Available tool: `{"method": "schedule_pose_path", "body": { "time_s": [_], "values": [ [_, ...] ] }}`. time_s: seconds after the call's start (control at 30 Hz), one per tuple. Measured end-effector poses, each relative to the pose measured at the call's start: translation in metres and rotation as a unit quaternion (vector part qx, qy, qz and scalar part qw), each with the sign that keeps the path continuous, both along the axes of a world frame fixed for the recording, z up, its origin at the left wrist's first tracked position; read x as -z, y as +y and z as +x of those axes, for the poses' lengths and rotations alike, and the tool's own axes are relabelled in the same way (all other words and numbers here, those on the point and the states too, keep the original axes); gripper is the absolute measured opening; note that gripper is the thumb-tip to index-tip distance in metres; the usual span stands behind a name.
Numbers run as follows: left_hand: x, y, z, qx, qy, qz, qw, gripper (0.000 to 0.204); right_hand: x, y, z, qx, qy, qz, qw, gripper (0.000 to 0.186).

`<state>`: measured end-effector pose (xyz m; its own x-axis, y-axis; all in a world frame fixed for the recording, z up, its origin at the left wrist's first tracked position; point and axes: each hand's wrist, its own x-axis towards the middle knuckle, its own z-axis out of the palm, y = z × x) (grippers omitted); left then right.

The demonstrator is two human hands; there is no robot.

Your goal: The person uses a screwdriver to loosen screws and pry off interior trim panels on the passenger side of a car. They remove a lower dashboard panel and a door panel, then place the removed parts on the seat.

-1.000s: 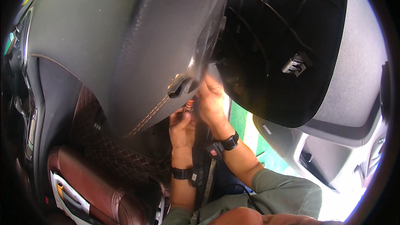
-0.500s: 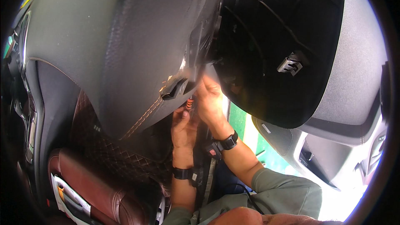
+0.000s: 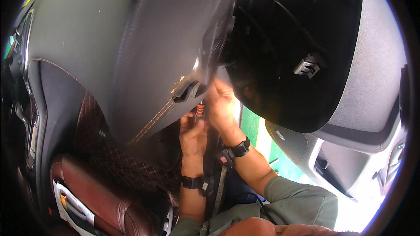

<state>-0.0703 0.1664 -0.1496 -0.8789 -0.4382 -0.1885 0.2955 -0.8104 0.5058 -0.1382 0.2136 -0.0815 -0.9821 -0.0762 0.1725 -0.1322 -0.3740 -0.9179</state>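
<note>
At the lower left of the frame lies a red-brown seat [image 3: 94,188], with a dark quilted mat [image 3: 127,161] beside it. Above them, a grey dashboard [image 3: 87,30] fills the upper left and sweeps down to a stitched corner near the centre.

Just below that corner, the left hand [image 3: 192,135] has thumb and fingers closed around an orange ribbed handle [image 3: 200,109], apparently a small hand tool, pointing upward; its far end is hidden. It looks light and stiff, and the ribs should keep it from slipping; the ribbed length seems the best place to hold.

The right hand [image 3: 222,105] is close beside it, reaching up behind the dashboard edge; its fingertips are out of sight, so I cannot tell whether they grip anything.

Right of the hands hangs a large black panel [image 3: 302,39], probably rigid plastic, bearing a metal clip [image 3: 307,66]. Green floor [image 3: 249,126] shows below its left edge, and grey door trim [image 3: 383,74] curves along the far right.
</note>
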Motion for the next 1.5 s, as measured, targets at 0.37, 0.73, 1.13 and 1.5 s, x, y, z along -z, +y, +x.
{"method": "schedule_pose_path", "body": {
  "time_s": [0.37,0.73,1.13,1.5],
  "values": [
    [0.022,-0.014,0.005,0.087,0.033,0.032,0.995,0.017,0.003,-0.002,0.001,-0.024,0.030,-0.028,0.999,0.020],
    [0.011,-0.028,0.008,0.083,0.069,-0.017,0.994,0.017,0.026,0.011,0.012,-0.013,0.063,0.318,0.946,0.041],
    [0.012,-0.023,0.009,0.082,0.011,-0.036,0.996,0.027,-0.008,0.011,0.028,-0.129,-0.097,0.198,0.967,0.018],
    [0.086,-0.042,0.010,0.127,-0.010,-0.188,0.974,0.032,0.030,-0.015,0.009,-0.213,-0.207,-0.171,0.940,0.024]
  ]
}}
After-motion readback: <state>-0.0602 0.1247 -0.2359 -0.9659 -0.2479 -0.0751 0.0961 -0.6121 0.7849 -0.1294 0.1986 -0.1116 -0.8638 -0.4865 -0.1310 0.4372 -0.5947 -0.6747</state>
